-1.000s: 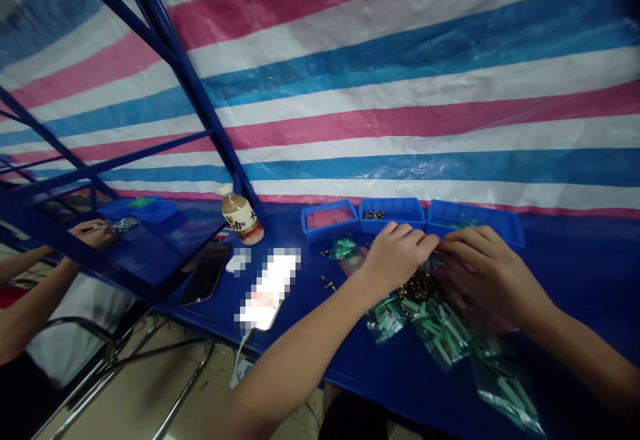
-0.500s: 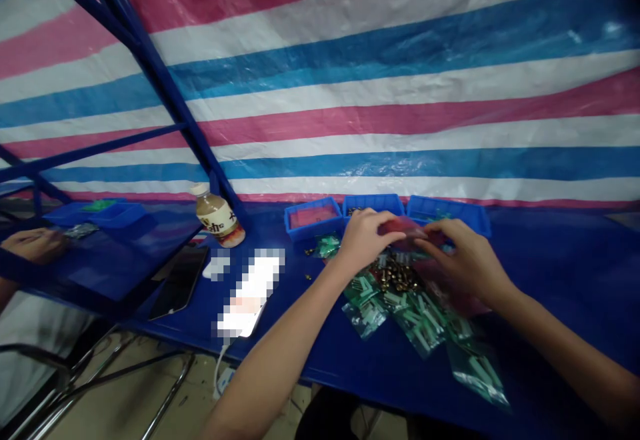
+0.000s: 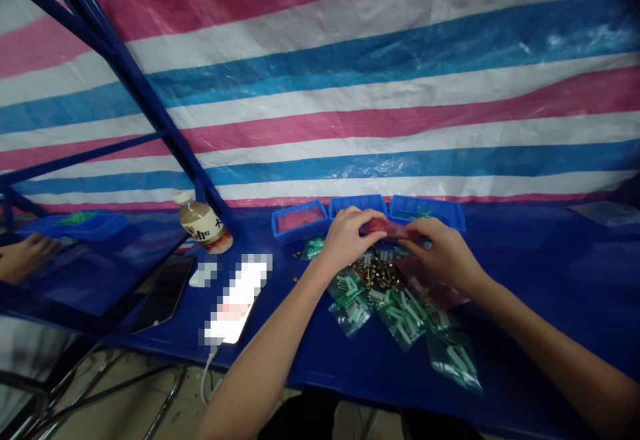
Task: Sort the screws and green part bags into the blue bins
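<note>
My left hand [image 3: 351, 235] pinches one end of a small pink plastic bag [image 3: 391, 229], its fingers curled. At the other end, my right hand [image 3: 445, 250] holds the bag between thumb and fingers. Whether the bag has anything inside cannot be made out. Beneath the hands lies a loose pile of brass-coloured screws [image 3: 381, 273]. Clear greenish bags [image 3: 406, 317] with pale stick-like pieces are spread in front of the pile. More pink plastic [image 3: 431, 285] lies under my right wrist.
Along the back stand three blue bins: the left bin [image 3: 299, 221] with pink bags, the middle bin [image 3: 357, 204], and the right bin [image 3: 450, 215]. A drink bottle [image 3: 204, 225], a lit phone [image 3: 237, 300] and a dark tablet [image 3: 165, 293] are at left. Another person's hand [image 3: 29, 257] shows far left.
The view has turned slightly, so the table and everything on it appear further left. Both hands stay on the pink bag, with little change in their grip.
</note>
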A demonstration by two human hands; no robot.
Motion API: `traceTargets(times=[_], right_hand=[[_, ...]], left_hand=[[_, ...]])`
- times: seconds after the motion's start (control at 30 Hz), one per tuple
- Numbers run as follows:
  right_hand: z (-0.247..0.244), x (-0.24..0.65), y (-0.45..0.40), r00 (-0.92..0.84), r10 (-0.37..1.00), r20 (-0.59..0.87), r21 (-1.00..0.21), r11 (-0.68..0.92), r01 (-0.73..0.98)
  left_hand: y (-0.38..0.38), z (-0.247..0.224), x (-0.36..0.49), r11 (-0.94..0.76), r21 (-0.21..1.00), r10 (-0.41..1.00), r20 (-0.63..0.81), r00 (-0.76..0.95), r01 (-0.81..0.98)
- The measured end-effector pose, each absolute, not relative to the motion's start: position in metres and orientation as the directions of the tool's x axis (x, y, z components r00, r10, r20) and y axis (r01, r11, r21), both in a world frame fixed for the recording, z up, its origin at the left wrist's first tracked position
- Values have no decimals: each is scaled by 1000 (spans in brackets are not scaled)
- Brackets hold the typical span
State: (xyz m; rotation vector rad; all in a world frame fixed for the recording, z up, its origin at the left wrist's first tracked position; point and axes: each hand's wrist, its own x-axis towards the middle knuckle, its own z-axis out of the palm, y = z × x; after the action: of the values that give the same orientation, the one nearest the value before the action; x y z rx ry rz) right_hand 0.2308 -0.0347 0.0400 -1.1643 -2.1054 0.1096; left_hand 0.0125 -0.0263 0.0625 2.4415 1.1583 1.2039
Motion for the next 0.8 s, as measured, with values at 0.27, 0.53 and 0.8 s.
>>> traceTargets(times=[0.27, 0.53, 0.8], right_hand=[[38, 230, -36, -454, 647, 613, -193, 680, 708], [40, 227, -38, -408, 666, 624, -274, 677, 683], [48, 224, -40, -225, 916, 332, -873, 389, 294]], left_hand=[[-37, 63, 16, -684, -174, 532, 547, 647, 709], [-32, 62, 13, -691, -91, 595, 492, 636, 717], [-33, 47, 33, -409, 880, 903, 351, 249, 240]])
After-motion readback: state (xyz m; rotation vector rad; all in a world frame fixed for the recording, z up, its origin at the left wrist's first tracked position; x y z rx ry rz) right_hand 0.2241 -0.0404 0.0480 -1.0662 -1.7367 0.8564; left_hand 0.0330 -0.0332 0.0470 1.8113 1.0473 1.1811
